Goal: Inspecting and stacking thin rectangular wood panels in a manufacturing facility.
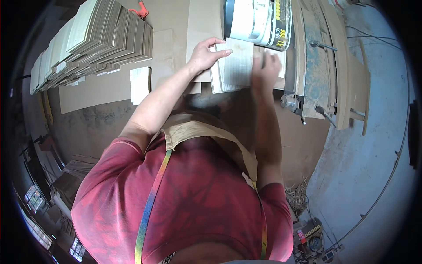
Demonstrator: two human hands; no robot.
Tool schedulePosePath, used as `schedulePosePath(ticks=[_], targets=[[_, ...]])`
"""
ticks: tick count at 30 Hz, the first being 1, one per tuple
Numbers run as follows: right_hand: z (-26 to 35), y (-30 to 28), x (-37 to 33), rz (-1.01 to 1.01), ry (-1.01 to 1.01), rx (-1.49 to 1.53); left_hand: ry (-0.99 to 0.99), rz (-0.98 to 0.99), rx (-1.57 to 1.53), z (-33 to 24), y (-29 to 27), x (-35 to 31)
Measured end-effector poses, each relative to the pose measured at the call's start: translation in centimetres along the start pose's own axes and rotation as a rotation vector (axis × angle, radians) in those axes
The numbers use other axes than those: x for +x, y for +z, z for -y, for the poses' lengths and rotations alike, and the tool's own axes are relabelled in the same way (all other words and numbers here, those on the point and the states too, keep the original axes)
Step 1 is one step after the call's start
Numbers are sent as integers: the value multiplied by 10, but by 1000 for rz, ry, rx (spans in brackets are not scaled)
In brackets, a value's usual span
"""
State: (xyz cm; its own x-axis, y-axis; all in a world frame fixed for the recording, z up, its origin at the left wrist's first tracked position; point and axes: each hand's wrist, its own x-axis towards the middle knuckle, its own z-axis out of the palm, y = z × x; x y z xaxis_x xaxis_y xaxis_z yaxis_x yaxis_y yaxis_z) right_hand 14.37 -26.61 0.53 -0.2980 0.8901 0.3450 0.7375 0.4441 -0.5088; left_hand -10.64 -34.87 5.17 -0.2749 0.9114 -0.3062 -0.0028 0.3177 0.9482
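My left hand (205, 55) lies on the small stack of pale thin boards (235, 66) in front of me on the workbench (176, 48), fingers stretched out and slightly spread, the fingertips (226, 52) pressing flat on the top board's upper left corner and the thumb (215, 40) lifted above the far edge. Nothing is clamped in it; it rests open on the wood. My right hand (268, 66) is at the right edge of the same stack, blurred, so I cannot tell whether its fingers grip the boards or only touch them. The stack sits between my two hands, near the bench's far side, just below a large pale tub with a dark rim (259, 20) that lies at the far edge. To the left of my forearm a single pale board (140, 84) lies apart on the bench, and beyond it, toward the far left corner, long rows of stacked boards (92, 42) fan out. Right of the stack a metal fitting (290, 102) stands at the bench's right edge, beside dusty wooden planks (338, 66).
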Motion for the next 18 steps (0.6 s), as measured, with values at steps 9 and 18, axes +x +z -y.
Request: schedulePosePath(ticks=[9, 18], targets=[[12, -73, -95, 99, 102, -90, -2, -16, -35, 18, 7, -4], [-48, 11, -8, -74, -141, -273, -81, 39, -28, 5, 2, -6]])
